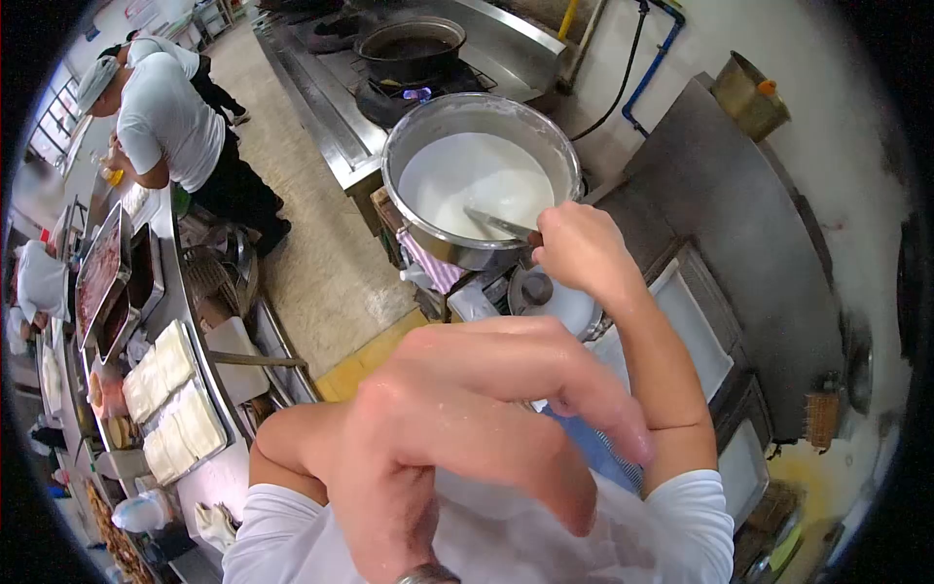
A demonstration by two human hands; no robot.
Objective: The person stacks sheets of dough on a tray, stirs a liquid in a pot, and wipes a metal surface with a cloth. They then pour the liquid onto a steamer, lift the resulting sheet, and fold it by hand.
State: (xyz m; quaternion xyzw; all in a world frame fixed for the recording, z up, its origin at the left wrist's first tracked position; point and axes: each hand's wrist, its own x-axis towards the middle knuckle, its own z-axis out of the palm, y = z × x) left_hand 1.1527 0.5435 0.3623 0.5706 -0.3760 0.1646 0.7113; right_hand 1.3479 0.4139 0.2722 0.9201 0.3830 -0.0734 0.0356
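Note:
A large metal pot (574,161) holds white liquid (472,180). Over its near right rim, my right hand (579,248) is closed round the handle of a metal stirring tool (498,224), whose other end dips into the liquid. My left hand (477,409) is raised close to the camera, below the pot in view, with fingers bent and apart and nothing visible between them. A watch or band (428,574) shows at its wrist. Under the pot's left side hangs a striped cloth (430,261).
Behind the pot, a dark wok-like pan (411,51) stands on a stove with a blue flame (416,94). A lidded pot (555,302) is just below the large pot. At left, a person (170,117) leans over a counter holding trays of pale sheets (161,375) and dark-filled trays (102,268).

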